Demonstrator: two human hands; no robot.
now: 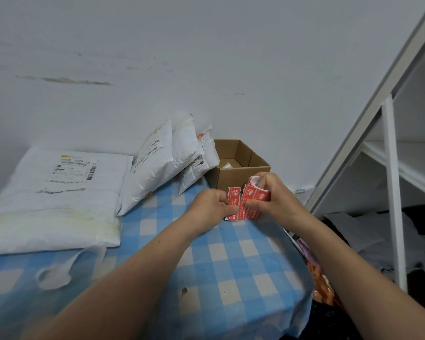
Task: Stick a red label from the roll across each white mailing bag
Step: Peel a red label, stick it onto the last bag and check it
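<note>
My right hand [274, 195] grips a roll of red labels [254, 197] above the far right part of the checked table. My left hand [212, 204] pinches one red label [233, 201] at the roll's free end, just left of the roll. A large white mailing bag [52, 197] with a printed shipping slip lies flat at the left. Several more white mailing bags [162, 163] lean against the wall behind it, one of them showing a bit of red at its top.
An open cardboard box [241, 168] stands at the table's far right corner, right behind my hands. The blue and white checked tablecloth [206, 278] covers the table. A white shelf frame [393, 192] stands to the right, with dark bags on the floor below.
</note>
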